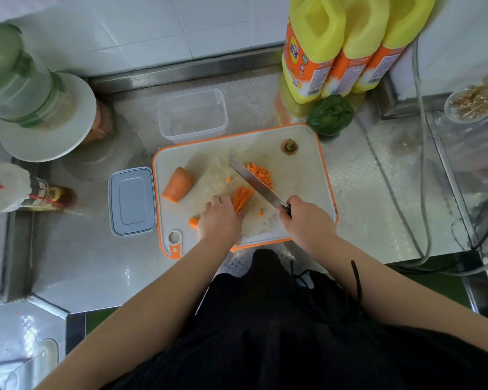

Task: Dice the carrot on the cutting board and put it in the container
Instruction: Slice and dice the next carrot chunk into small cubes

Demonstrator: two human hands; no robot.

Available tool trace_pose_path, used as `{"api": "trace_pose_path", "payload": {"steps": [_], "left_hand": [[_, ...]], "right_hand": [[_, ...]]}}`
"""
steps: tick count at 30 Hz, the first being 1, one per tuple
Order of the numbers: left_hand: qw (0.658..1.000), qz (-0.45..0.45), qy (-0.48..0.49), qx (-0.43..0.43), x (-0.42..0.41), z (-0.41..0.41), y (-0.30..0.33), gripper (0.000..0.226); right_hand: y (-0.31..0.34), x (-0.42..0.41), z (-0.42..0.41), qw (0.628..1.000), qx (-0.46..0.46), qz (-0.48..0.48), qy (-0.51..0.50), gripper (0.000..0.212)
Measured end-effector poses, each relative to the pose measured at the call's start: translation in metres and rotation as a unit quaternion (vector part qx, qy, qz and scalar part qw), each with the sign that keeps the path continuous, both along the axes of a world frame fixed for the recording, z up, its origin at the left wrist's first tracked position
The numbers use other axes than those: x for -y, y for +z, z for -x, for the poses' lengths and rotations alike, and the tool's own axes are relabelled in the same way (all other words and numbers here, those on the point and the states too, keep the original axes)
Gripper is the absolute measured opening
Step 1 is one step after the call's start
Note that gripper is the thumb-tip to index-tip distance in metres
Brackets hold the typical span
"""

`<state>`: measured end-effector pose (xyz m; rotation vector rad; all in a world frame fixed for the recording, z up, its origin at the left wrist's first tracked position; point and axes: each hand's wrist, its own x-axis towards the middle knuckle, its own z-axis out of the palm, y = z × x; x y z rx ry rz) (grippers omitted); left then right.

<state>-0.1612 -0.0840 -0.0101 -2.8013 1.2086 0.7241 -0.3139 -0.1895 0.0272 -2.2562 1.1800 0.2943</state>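
On the white cutting board with an orange rim (307, 175) lie a thick carrot chunk (178, 184), a bundle of carrot strips (241, 198), a pile of diced carrot (261, 173) and the cut-off carrot top (290, 146). My left hand (220, 218) holds the strips down with curled fingers. My right hand (304, 218) grips the knife (254, 182) by its handle, and the blade slants across the strips beside the diced pile. A clear, empty container (192, 115) stands behind the board. Its grey lid (132, 201) lies left of the board.
Three yellow bottles (347, 43) and a green pepper (330, 115) stand at the back right. A white plate with a green-banded jar (40, 108) and a dark sauce bottle (40, 194) are at the left. Grey cables (423, 170) run over the steel counter at the right.
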Motion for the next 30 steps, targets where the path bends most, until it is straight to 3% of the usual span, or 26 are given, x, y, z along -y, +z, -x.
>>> {"api": "trace_pose_path", "payload": {"steps": [5, 11, 22, 30], "left_hand": [[0.990, 0.128, 0.035, -0.051, -0.010, 0.001, -0.004, 0.043], [0.979, 0.193, 0.034, -0.053, -0.009, 0.002, -0.008, 0.037], [0.967, 0.248, 0.042, -0.028, -0.008, 0.004, -0.014, 0.024], [0.961, 0.275, 0.022, -0.004, -0.011, 0.003, -0.025, 0.019]], "right_hand": [[-0.001, -0.001, 0.004, 0.998, -0.016, 0.028, 0.050, 0.026], [0.002, -0.001, 0.007, 0.994, -0.039, 0.046, 0.090, 0.024], [0.003, 0.004, 0.006, 0.990, -0.061, 0.057, 0.117, 0.025], [-0.003, 0.012, -0.016, 0.990, -0.122, -0.011, 0.077, 0.012]]}}
